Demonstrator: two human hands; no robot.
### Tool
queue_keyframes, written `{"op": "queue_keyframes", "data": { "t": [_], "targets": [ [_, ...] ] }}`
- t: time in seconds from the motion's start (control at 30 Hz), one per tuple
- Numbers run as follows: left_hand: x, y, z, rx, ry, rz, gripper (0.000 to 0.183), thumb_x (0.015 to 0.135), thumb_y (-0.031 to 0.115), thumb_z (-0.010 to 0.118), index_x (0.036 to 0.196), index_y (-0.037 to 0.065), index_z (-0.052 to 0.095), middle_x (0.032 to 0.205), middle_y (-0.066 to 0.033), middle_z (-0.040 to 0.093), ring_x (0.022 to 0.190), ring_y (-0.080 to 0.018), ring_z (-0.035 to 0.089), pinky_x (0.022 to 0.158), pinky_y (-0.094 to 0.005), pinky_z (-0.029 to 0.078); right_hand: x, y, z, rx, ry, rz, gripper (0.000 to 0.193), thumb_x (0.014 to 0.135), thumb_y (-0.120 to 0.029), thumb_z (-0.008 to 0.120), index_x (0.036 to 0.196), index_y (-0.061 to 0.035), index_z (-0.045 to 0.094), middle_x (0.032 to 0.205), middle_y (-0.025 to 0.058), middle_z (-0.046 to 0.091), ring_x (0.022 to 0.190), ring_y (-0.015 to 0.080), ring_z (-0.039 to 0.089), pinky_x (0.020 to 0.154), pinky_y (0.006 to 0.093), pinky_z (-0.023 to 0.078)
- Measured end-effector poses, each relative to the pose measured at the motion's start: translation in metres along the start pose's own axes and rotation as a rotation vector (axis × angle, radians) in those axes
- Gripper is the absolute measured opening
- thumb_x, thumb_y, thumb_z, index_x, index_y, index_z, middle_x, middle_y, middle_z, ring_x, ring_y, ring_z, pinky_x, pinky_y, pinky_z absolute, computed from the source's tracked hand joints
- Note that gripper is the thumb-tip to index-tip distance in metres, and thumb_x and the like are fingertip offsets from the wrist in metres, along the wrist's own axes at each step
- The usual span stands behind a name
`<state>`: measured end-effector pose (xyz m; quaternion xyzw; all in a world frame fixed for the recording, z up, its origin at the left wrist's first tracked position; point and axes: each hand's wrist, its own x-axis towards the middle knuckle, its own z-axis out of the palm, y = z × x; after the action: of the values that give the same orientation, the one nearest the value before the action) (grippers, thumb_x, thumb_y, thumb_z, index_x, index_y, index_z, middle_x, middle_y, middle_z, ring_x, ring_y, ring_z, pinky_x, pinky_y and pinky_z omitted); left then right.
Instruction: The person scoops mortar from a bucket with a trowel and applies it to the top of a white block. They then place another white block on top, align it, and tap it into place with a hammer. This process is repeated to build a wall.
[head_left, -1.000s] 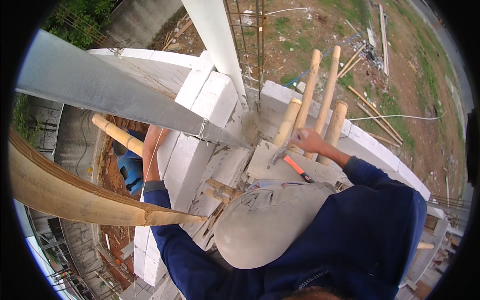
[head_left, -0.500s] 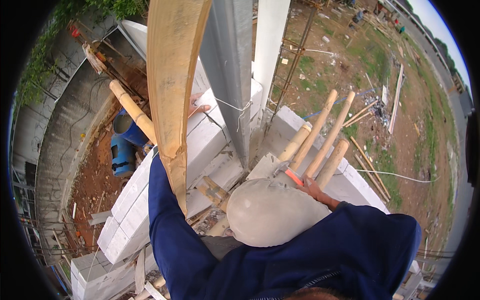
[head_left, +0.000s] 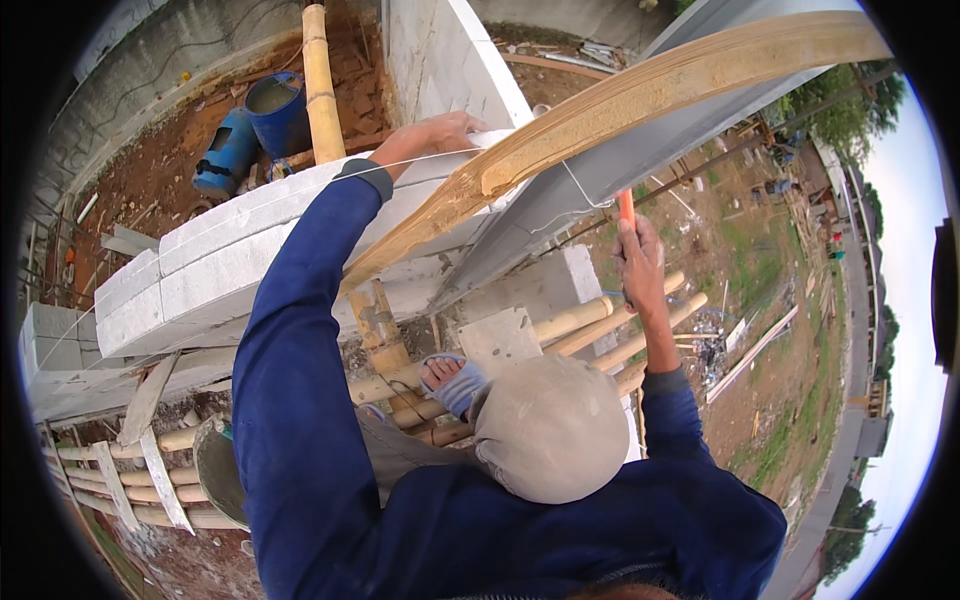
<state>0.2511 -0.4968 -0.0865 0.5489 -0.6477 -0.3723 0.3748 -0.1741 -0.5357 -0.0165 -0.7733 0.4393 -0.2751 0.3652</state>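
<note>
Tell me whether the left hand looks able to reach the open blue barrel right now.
Probably not: the left hand is on the white block wall, and the open blue barrel seems to stand well below, on the reddish earth beyond.

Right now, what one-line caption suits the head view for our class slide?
Left hand on a white block wall; right hand gripping an orange-handled tool.

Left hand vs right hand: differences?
The left hand rests on the white block wall; the right hand is closed around an orange handle. In the picture, the left hand points rightward, the right hand upward. Both are bare, with blue sleeves.
</note>
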Motion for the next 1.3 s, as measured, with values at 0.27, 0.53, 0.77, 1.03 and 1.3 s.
{"op": "queue_keyframes", "data": {
  "t": [0.27,0.53,0.77,1.03,1.3],
  "targets": [
    [0.044,-0.040,-0.007,0.207,-0.050,-0.094,0.071,0.084,0.034,0.085,0.148,0.009,0.067,0.131,-0.0195,0.076,0.119,-0.0331,0.071,0.102,-0.0425,0.053,0.081,0.064,0.034,-0.771,-0.184,-0.923,0.012,0.097,-0.014,0.063,0.097,-0.0027,0.067,0.096,0.0202,0.068,0.100,0.0410,0.064,0.090,0.0535,0.050],
    [0.014,-0.002,-0.002,0.057,-0.038,-0.113,0.068,0.086,0.033,0.083,0.149,0.010,0.067,0.138,-0.0183,0.074,0.124,-0.0327,0.069,0.108,-0.0429,0.051,0.074,0.067,0.043,-0.871,-0.233,-0.967,0.014,0.090,-0.016,0.064,0.089,-0.0022,0.069,0.097,0.0217,0.068,0.102,0.0400,0.065,0.099,0.0526,0.049],
    [0.023,-0.004,-0.002,0.150,-0.014,-0.032,0.069,0.089,0.035,0.083,0.149,0.006,0.065,0.132,-0.0176,0.076,0.122,-0.0305,0.071,0.106,-0.0411,0.052,0.058,0.046,0.063,-0.627,-0.196,-0.729,0.027,0.100,-0.022,0.059,0.103,0.0047,0.065,0.104,0.0271,0.067,0.101,0.0483,0.066,0.089,0.0567,0.053],
    [0.024,0.024,-0.010,0.326,-0.094,-0.219,0.074,0.087,0.042,0.086,0.148,0.005,0.065,0.119,-0.0171,0.079,0.113,-0.0271,0.074,0.099,-0.0374,0.054,-0.078,0.065,0.067,-0.104,0.129,-0.046,0.034,0.103,-0.032,0.063,0.115,-0.0005,0.057,0.092,0.0250,0.067,0.088,0.0491,0.066,0.080,0.0570,0.050],
    [-0.016,0.051,-0.006,-0.176,0.302,-0.051,0.057,0.100,0.018,0.078,0.147,-0.007,0.057,0.142,-0.0198,0.066,0.131,-0.0288,0.066,0.114,-0.0395,0.051,-0.241,0.161,0.053,-0.292,-0.045,0.215,0.032,0.098,-0.030,0.069,0.114,-0.0037,0.062,0.096,0.0207,0.069,0.085,0.0448,0.069,0.074,0.0552,0.054]
  ]
}}
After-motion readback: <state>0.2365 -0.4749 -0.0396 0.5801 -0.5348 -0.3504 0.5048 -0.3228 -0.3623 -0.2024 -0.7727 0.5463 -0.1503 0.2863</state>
